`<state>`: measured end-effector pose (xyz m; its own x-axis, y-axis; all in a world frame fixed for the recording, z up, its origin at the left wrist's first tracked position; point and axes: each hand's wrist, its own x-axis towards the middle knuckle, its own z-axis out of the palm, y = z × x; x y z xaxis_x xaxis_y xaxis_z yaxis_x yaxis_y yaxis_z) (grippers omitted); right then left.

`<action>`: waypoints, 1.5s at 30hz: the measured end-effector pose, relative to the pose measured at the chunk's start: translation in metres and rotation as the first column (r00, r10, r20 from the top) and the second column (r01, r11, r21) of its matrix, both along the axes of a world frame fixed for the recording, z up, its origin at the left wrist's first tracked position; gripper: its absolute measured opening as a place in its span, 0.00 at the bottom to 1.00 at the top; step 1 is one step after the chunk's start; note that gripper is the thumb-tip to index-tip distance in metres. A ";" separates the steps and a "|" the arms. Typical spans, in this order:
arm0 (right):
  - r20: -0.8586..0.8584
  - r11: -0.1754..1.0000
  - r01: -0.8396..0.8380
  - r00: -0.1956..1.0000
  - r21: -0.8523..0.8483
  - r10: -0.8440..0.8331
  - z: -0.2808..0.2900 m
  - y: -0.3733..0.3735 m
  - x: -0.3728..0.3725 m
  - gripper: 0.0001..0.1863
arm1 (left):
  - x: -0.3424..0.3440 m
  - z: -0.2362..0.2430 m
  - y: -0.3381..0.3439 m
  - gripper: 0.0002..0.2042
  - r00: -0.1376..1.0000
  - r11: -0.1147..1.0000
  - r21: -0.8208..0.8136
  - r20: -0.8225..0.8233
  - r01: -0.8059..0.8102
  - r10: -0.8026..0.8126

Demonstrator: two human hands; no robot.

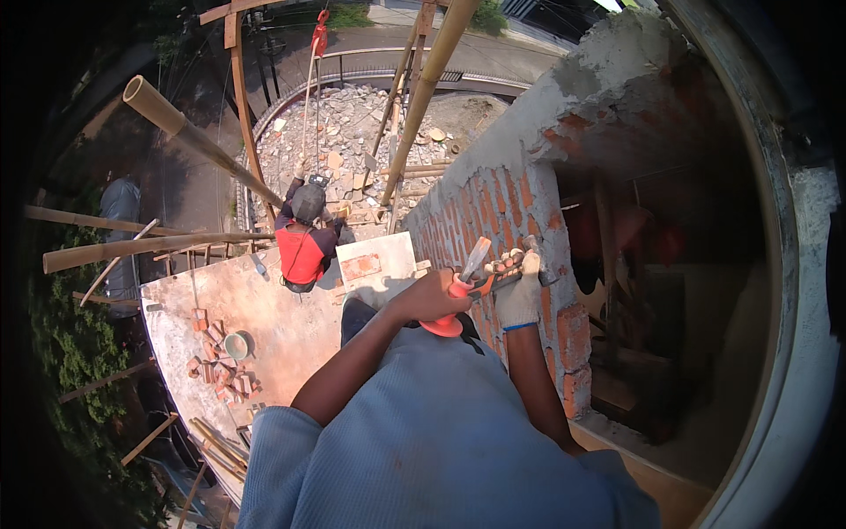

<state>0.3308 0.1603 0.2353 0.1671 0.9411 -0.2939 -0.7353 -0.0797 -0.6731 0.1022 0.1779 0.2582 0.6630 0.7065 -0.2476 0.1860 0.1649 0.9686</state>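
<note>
My bare left hand [430,296] is closed around a chisel [476,257] with an orange grip and a wide orange hand guard. Its flat blade points up and away from me. Close beside it, my right hand [518,298], in a pale work glove with a blue cuff, is closed on what looks like a hammer [548,277]; the glove hides much of it. Both hands are in front of my chest, next to the brick wall [458,212], where rough grey mortar shows between exposed orange bricks. Whether the chisel touches the wall I cannot tell.
A person in a red shirt and dark cap [304,234] is ahead on the platform [273,353]. Broken bricks [231,381] and a green bowl [236,345] lie to the left. Bamboo poles [159,251] and a red hook [320,33] stand around the edge; rubble [352,123] lies below.
</note>
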 end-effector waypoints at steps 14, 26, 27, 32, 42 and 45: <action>0.532 0.758 0.073 0.756 -0.648 0.381 0.008 -0.046 0.042 0.15 | -0.050 -0.176 -0.042 0.19 0.606 0.129 -0.896 -0.175 -0.424 0.776; 0.449 0.583 -0.168 0.482 -0.795 0.752 -0.013 0.012 0.061 0.09 | 0.036 -0.125 0.031 0.24 0.642 0.488 -0.863 0.448 0.129 0.623; 0.515 0.620 -0.133 0.439 -0.773 0.736 -0.004 0.017 0.071 0.08 | 0.063 -0.121 0.048 0.23 0.581 0.471 -0.865 0.476 0.173 0.660; 0.763 0.830 -0.002 0.392 -0.558 0.514 0.056 0.033 0.122 0.07 | 0.189 -0.090 0.157 0.20 0.514 0.460 -0.811 0.585 0.361 0.627; 0.791 0.853 0.151 0.479 -0.500 0.379 0.067 -0.007 0.169 0.06 | 0.270 -0.059 0.211 0.17 0.619 0.647 -0.683 0.680 0.338 0.394; 0.817 0.871 0.134 0.436 -0.473 0.377 0.062 -0.007 0.165 0.05 | 0.285 -0.051 0.209 0.18 0.551 0.644 -0.688 0.698 0.336 0.458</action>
